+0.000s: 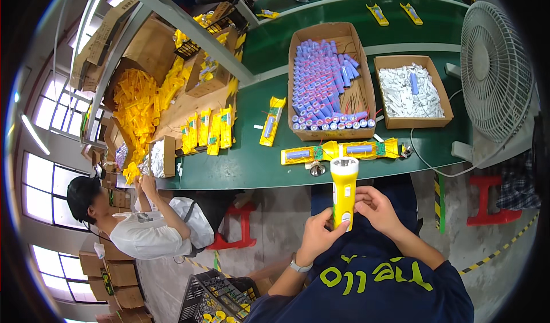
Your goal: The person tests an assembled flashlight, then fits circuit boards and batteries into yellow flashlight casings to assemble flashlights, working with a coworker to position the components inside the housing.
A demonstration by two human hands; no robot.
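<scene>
A: Where is the yellow torch (345,194)?
B: In front of the person's body, at the near edge of the green bench (252,171), its lens end pointing up and away from the body
A: And the grip on it?
B: The left hand (316,234) grasps the lower end, thumb across the front beside the switch, the other fingers mostly hidden behind. The right hand (377,208) has bent fingers at the torch's right side; whether they grip it or only rest there, I can't tell
A: What lies closest?
B: Just beyond the torch, two open yellow shells (301,155) lie end to end, each with a blue cell inside, and a loose reflector (317,169) sits beside them
A: Further out?
B: A large cardboard box (332,134) full of blue-purple cells (318,85), many standing in rows. To its right, a smaller box (418,121) of white strips (401,91) with one blue cell on top, then a white fan (495,74)
A: And to the left?
B: A single yellow shell (272,121), then a row of filled shells (212,131). Beyond the bench's near edge, a co-worker (154,231) in a white shirt handles a yellow piece (133,173), near a red stool (238,228)
</scene>
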